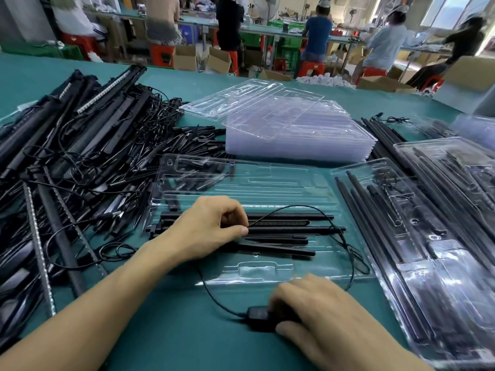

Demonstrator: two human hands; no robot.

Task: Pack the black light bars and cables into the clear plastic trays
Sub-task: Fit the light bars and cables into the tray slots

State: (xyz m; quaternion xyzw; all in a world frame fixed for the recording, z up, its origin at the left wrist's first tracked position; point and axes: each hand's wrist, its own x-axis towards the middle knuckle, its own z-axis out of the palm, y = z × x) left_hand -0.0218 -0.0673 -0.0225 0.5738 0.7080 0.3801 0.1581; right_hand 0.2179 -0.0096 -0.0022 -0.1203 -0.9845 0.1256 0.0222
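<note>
A clear plastic tray (267, 183) lies open in front of me on the green table. Several black light bars (281, 228) lie side by side in its near half. My left hand (209, 228) rests over their left ends and pinches a thin black cable (294, 208) between thumb and forefinger. The cable loops right over the bars, down past the tray's edge, and back to a small black controller box (258, 317). My right hand (321, 322) grips that box on the table just below the tray.
A big heap of loose black bars and tangled cables (80, 156) fills the left. A stack of empty clear trays (294, 129) stands behind. Filled trays (428, 236) lie at the right. People work at benches beyond the table's far edge.
</note>
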